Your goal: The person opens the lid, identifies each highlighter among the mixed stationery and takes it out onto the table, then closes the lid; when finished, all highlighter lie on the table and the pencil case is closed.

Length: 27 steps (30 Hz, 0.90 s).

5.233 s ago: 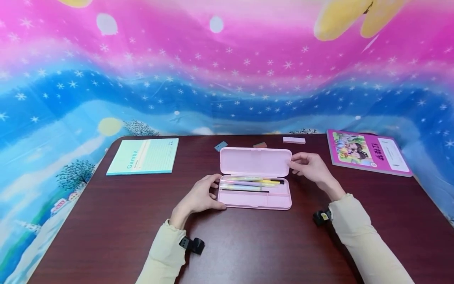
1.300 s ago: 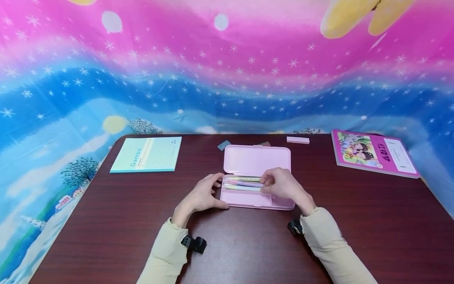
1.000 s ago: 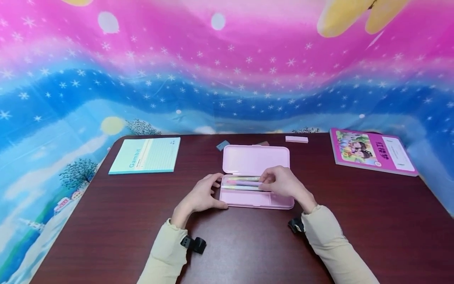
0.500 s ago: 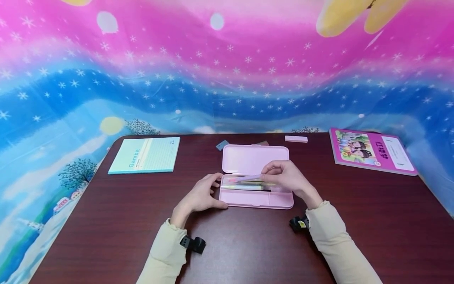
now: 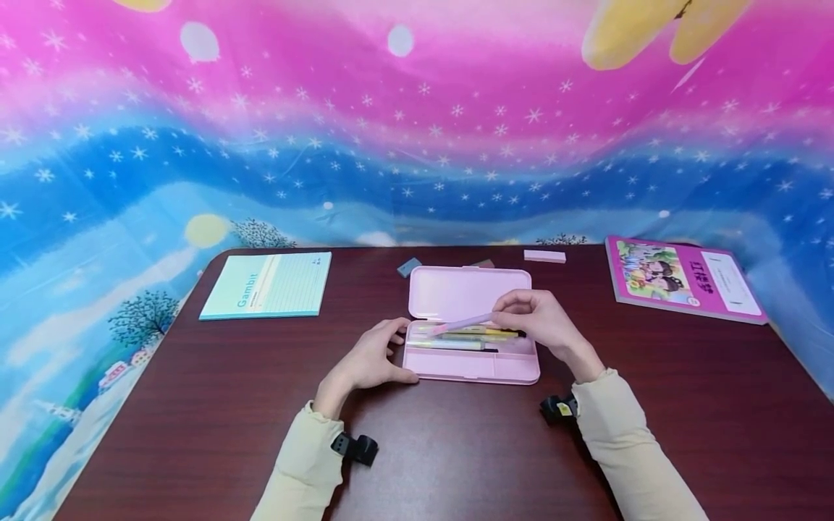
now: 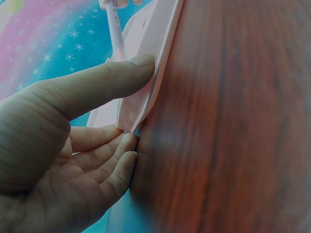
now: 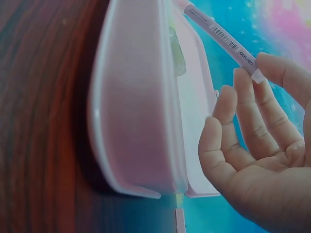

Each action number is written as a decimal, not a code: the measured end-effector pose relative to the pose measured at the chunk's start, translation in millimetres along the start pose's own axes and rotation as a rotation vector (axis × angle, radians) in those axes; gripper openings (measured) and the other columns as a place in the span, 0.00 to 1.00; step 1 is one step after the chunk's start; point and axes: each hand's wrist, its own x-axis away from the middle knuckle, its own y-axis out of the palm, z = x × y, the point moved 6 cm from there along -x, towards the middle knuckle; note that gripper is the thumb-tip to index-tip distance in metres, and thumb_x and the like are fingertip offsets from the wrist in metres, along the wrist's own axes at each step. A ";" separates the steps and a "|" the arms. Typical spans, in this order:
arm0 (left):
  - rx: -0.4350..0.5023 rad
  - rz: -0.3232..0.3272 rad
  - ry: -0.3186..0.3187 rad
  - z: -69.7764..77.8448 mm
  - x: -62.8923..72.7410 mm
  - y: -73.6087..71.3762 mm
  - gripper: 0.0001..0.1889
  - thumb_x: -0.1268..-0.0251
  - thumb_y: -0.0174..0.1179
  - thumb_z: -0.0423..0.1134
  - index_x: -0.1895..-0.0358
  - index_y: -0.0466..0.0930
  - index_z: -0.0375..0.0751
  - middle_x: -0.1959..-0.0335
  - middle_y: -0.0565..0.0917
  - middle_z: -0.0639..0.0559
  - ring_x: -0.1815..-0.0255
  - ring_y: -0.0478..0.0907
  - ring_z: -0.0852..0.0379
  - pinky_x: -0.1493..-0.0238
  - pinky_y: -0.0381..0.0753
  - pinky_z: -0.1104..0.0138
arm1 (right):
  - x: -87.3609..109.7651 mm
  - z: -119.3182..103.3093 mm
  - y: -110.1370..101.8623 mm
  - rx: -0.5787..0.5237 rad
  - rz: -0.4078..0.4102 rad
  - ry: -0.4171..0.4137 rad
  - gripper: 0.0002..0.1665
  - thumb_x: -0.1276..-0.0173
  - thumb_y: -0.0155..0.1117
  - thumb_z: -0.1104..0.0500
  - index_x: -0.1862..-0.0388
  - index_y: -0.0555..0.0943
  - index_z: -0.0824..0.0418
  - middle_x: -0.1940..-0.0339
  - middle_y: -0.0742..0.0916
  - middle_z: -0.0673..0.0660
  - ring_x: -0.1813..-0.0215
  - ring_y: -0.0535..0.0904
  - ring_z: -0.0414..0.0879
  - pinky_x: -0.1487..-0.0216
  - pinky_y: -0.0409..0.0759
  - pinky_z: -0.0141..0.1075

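A pink pencil case [image 5: 449, 365] lies with its lid up in the middle of the table. Several pens [image 5: 449, 345] rest in its back compartment. My left hand [image 5: 368, 354] holds the case's left end; in the left wrist view the thumb lies over the rim and the fingertips touch the end wall. Above the case, my right hand [image 5: 546, 322] pinches a light purple pen [image 5: 464, 323] by one end between thumb and fingers. The pen slants, its pink end low over the compartment's left part. A barcode label shows on the pen [image 7: 224, 39] in the right wrist view.
On the dark wooden table [image 5: 423, 463] a green notebook [image 5: 267, 284] lies at left and a pink-covered book [image 5: 684, 278] at right. Behind the case are a blue-grey block [image 5: 408, 268], a partly hidden brown one [image 5: 483, 264] and a pink one [image 5: 544, 256].
My right hand has left the lid's edge, reached into the case and lifted the purple pen up and to the right. My left hand has stayed at the case's left end.
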 end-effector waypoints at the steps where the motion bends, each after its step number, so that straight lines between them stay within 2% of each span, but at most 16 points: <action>1: -0.003 0.002 0.001 0.1 -0.2 -0.1 0.41 0.60 0.79 0.39 0.38 0.69 0.40 0.47 0.74 0.46 0.49 0.74 0.52 0.51 0.77 0.59 | 0.2 -0.4 -1.2 -0.020 0.006 -0.008 0.13 0.40 0.71 0.61 0.60 0.82 0.68 0.71 0.87 0.54 0.67 0.82 0.44 0.66 0.79 0.39; 4: -0.003 0.007 0.002 0.3 -0.6 -0.3 0.41 0.61 0.79 0.39 0.38 0.69 0.40 0.47 0.75 0.46 0.50 0.74 0.52 0.51 0.77 0.59 | 1.4 -1.6 -4.9 -0.102 0.024 -0.038 0.10 0.40 0.70 0.63 0.61 0.82 0.68 0.71 0.87 0.52 0.68 0.82 0.40 0.63 0.82 0.38; 8: 0.000 0.006 -0.001 0.0 -0.5 0.0 0.41 0.61 0.79 0.39 0.38 0.69 0.40 0.48 0.75 0.47 0.49 0.73 0.52 0.51 0.77 0.59 | 5.4 -0.9 -9.8 -0.193 0.032 -0.068 0.05 0.39 0.68 0.65 0.64 0.82 0.62 0.71 0.86 0.50 0.66 0.83 0.40 0.58 0.83 0.40; 14: 0.009 0.009 -0.014 0.4 0.9 -0.5 0.42 0.61 0.79 0.38 0.38 0.69 0.40 0.47 0.74 0.46 0.49 0.73 0.52 0.50 0.77 0.59 | 12.1 3.9 -22.1 -0.214 0.057 -0.076 0.04 0.37 0.67 0.65 0.64 0.83 0.57 0.70 0.86 0.49 0.67 0.83 0.42 0.60 0.82 0.36; 27: 0.004 0.015 -0.018 -0.3 1.4 0.7 0.42 0.62 0.79 0.40 0.38 0.69 0.41 0.47 0.74 0.48 0.50 0.73 0.53 0.51 0.77 0.60 | 28.6 19.4 -57.2 -0.237 0.124 -0.075 0.04 0.36 0.66 0.66 0.63 0.82 0.62 0.68 0.87 0.48 0.67 0.83 0.40 0.62 0.82 0.32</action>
